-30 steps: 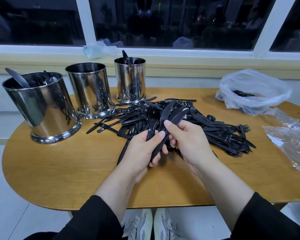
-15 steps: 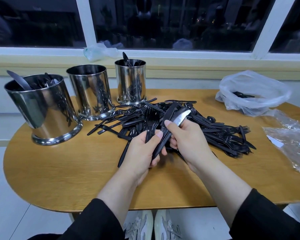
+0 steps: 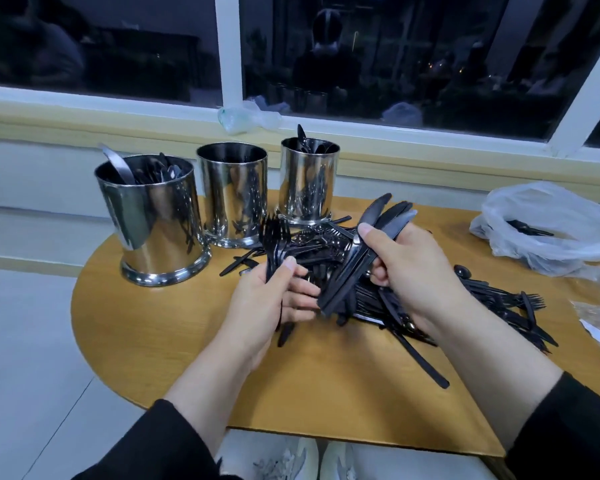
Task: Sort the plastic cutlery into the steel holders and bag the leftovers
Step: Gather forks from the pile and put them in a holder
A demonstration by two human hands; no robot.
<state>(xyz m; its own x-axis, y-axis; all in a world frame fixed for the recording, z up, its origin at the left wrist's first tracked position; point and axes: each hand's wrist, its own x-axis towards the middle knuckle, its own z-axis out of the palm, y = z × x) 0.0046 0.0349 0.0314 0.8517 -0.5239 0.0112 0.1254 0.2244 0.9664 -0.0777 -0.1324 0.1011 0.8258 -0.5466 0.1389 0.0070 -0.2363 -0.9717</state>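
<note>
The fingers (image 3: 369,237) of the right hand (image 3: 416,271) were curled round a bundle of black plastic knives (image 3: 368,251), blades pointing up and away toward the far side. The thumb and fingers of the left hand (image 3: 264,306) pinched a small bunch of black plastic forks (image 3: 274,244), tines up. Both bunches were held just above the loose heap of black plastic cutlery (image 3: 430,303) spread over the middle of the round wooden table (image 3: 187,341).

Far left of the hands stood three shiny steel cylindrical holders: the nearest and largest (image 3: 153,220) with cutlery leaning inside, the middle one (image 3: 234,195) whose contents could not be made out, and the farthest (image 3: 307,181) with black handles showing above its rim. At the far right lay a crumpled clear plastic bag (image 3: 548,230) with a few black pieces in it.

The sorting step seemed to be in hand, with much of the heap unsorted. The next move probably called for carrying each bunch to its matching holder and dropping it in upright.
</note>
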